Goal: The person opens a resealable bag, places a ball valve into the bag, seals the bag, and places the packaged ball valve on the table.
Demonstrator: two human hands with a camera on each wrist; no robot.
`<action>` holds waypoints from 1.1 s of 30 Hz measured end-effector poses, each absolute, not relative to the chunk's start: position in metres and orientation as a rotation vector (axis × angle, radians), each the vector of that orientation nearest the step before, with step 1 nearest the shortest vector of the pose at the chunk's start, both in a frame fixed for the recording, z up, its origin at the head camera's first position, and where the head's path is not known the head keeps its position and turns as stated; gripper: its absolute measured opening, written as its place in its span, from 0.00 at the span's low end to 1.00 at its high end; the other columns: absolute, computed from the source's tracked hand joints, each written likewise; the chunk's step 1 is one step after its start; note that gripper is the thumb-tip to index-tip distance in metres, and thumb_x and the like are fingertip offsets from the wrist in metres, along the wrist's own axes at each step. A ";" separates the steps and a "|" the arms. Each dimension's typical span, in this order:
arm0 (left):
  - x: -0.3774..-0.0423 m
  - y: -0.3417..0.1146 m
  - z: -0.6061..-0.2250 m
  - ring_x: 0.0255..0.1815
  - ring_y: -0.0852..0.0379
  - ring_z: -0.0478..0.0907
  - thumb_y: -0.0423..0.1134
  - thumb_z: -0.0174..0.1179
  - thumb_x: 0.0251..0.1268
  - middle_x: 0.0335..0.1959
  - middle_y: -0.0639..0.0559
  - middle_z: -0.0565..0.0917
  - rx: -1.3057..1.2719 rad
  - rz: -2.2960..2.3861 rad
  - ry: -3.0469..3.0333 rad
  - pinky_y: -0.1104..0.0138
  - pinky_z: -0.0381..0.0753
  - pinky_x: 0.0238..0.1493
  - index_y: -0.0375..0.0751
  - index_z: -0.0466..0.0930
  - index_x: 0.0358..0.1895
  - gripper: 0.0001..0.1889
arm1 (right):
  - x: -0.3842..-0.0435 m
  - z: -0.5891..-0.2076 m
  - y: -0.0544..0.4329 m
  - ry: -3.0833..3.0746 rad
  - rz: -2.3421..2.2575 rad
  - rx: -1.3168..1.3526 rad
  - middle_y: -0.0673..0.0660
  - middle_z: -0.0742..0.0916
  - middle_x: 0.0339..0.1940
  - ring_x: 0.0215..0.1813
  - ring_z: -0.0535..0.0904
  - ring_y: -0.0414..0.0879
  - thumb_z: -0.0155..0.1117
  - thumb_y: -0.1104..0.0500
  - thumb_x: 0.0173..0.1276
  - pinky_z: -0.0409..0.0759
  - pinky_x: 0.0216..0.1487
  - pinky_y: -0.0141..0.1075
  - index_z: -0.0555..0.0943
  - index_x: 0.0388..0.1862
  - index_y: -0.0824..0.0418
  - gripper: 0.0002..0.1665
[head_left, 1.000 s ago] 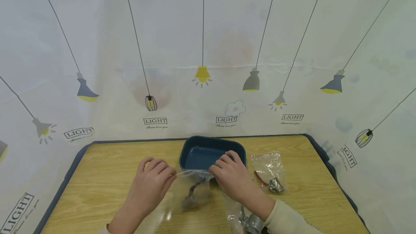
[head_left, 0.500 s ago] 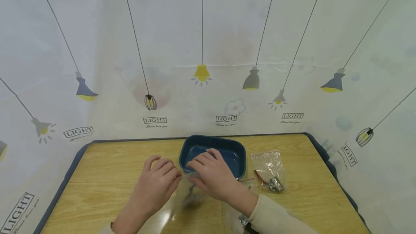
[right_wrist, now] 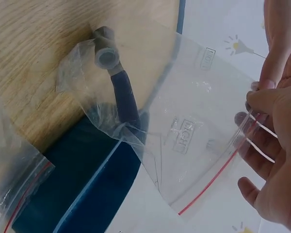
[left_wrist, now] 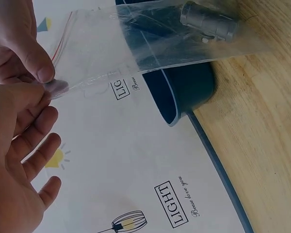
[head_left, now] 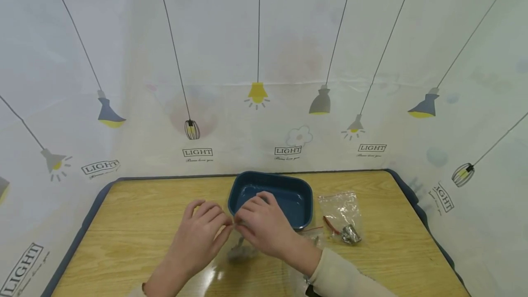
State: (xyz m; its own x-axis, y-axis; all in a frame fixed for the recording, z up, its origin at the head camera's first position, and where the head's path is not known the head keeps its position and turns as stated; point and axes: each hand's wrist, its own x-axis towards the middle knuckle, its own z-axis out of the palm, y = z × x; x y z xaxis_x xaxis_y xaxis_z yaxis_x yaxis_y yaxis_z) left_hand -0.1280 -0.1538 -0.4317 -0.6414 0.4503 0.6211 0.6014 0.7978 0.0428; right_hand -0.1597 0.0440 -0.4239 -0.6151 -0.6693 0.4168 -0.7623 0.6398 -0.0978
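Note:
A clear zip bag (right_wrist: 194,121) with a red line along its opening hangs from both hands, above the table. Inside it, at the bottom, lies a grey cylindrical part (left_wrist: 208,23) with a dark strip or lead (right_wrist: 123,94) attached. My left hand (head_left: 202,230) pinches one end of the bag's top edge between thumb and forefinger. Right beside it, my right hand (head_left: 264,226) pinches the same edge, so the fingertips of both hands nearly meet. In the head view the hands hide most of the bag's top.
A dark blue bin (head_left: 294,203) stands behind the hands. To its right lies a clear bag (head_left: 344,205) with a red wire and a silvery part. Another zip bag (head_left: 315,233) lies partly under the right forearm. A printed cloth surrounds the wooden table (head_left: 136,223).
My right hand has slid leftward along the bag's top edge until it meets the left hand. The left hand has shifted slightly to the right, keeping its pinch.

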 end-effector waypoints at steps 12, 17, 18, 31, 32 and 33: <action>-0.130 -0.153 -0.432 0.45 0.54 0.78 0.41 0.68 0.53 0.31 0.58 0.84 -0.785 -0.326 -2.309 0.49 0.69 0.59 0.48 0.85 0.32 0.04 | -0.160 -0.431 0.040 -2.362 0.380 1.108 0.41 0.85 0.41 0.49 0.80 0.36 0.66 0.48 0.66 0.70 0.65 0.46 0.83 0.36 0.44 0.04; -0.132 -0.154 -0.432 0.44 0.54 0.79 0.39 0.69 0.51 0.31 0.58 0.84 -0.805 -0.340 -2.254 0.49 0.70 0.57 0.48 0.85 0.31 0.04 | -0.160 -0.429 0.038 -2.373 0.402 1.100 0.40 0.85 0.40 0.49 0.80 0.36 0.68 0.49 0.64 0.71 0.63 0.46 0.83 0.34 0.44 0.03; -0.132 -0.154 -0.433 0.45 0.54 0.79 0.39 0.69 0.51 0.31 0.59 0.84 -0.805 -0.343 -2.254 0.49 0.70 0.57 0.48 0.85 0.31 0.04 | -0.160 -0.428 0.038 -2.379 0.404 1.097 0.40 0.85 0.40 0.49 0.80 0.36 0.68 0.49 0.64 0.71 0.63 0.46 0.83 0.34 0.44 0.03; -0.129 -0.155 -0.434 0.46 0.53 0.79 0.45 0.58 0.64 0.31 0.57 0.84 -0.793 -0.365 -2.259 0.49 0.67 0.61 0.48 0.84 0.32 0.08 | -0.156 -0.421 0.035 -2.503 0.461 1.057 0.40 0.85 0.41 0.49 0.80 0.38 0.68 0.52 0.63 0.70 0.64 0.45 0.81 0.32 0.44 0.03; -0.129 -0.155 -0.434 0.46 0.53 0.79 0.45 0.58 0.64 0.31 0.57 0.84 -0.787 -0.369 -2.259 0.49 0.67 0.61 0.48 0.84 0.32 0.08 | -0.156 -0.421 0.035 -2.502 0.466 1.052 0.40 0.85 0.41 0.49 0.79 0.38 0.68 0.52 0.63 0.69 0.64 0.45 0.80 0.32 0.44 0.04; -0.129 -0.155 -0.433 0.46 0.53 0.79 0.45 0.58 0.65 0.31 0.56 0.84 -0.783 -0.374 -2.258 0.49 0.66 0.61 0.48 0.84 0.31 0.08 | -0.156 -0.420 0.035 -2.496 0.474 1.049 0.40 0.85 0.41 0.49 0.79 0.38 0.68 0.52 0.62 0.69 0.64 0.45 0.80 0.32 0.44 0.04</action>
State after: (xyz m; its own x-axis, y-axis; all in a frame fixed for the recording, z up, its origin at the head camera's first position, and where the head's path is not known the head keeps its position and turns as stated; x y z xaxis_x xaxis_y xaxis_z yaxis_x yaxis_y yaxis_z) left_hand -0.1289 -0.1547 -0.4333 -0.5664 0.4264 0.7052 0.6309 0.7749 0.0382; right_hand -0.1562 0.0348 -0.4201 -0.6434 -0.6010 0.4741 -0.7329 0.6624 -0.1549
